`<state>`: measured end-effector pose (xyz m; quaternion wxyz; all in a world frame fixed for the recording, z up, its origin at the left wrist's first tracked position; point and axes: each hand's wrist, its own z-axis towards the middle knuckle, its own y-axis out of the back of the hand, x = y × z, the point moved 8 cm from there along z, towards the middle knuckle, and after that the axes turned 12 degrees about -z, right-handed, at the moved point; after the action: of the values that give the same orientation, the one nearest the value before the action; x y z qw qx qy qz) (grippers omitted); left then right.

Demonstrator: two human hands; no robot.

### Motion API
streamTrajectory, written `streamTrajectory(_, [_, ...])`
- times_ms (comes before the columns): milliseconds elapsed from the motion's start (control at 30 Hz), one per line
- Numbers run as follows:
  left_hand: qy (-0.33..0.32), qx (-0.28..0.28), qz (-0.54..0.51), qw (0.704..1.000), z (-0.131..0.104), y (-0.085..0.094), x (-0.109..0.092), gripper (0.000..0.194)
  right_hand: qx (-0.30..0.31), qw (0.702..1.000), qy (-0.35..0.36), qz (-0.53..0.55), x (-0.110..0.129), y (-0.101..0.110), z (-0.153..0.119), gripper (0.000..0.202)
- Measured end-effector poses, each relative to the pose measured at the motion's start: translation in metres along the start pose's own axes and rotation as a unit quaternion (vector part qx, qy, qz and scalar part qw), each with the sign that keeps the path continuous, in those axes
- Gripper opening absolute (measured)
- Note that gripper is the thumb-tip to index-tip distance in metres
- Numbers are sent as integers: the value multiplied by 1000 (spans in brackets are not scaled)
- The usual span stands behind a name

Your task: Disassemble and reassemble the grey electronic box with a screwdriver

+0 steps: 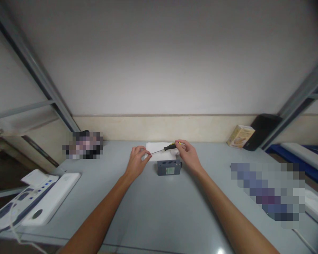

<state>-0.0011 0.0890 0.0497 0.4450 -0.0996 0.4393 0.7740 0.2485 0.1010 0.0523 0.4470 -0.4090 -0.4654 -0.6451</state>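
A screwdriver (170, 146) with a black and yellow handle and a thin metal shaft is held level between my two hands. The thumb and fingers of my right hand (188, 154) grip the end of its handle. At the other end, my left hand (137, 160) pinches around the shaft's tip; whether a small part sits there too is too small to tell. Just below the screwdriver, a dark grey metal box (169, 168) with a slotted top and a pale green label stands on the table. White paper (156, 145) lies behind the box, partly hidden by the hands and tool.
The grey table (159, 211) meets a wall behind. On the left lie a white power strip (23, 201) and a flat white device (55, 197) with cords. At the back right stand a yellow box (240, 136) and a black case (263, 130). Blurred items lie on both sides.
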Motion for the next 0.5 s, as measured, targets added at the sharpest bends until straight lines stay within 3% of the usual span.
streamTrajectory(500, [-7, 3, -8, 1000, 0, 0, -3, 14, 2, 1000, 22, -18, 6, 2, 0, 54])
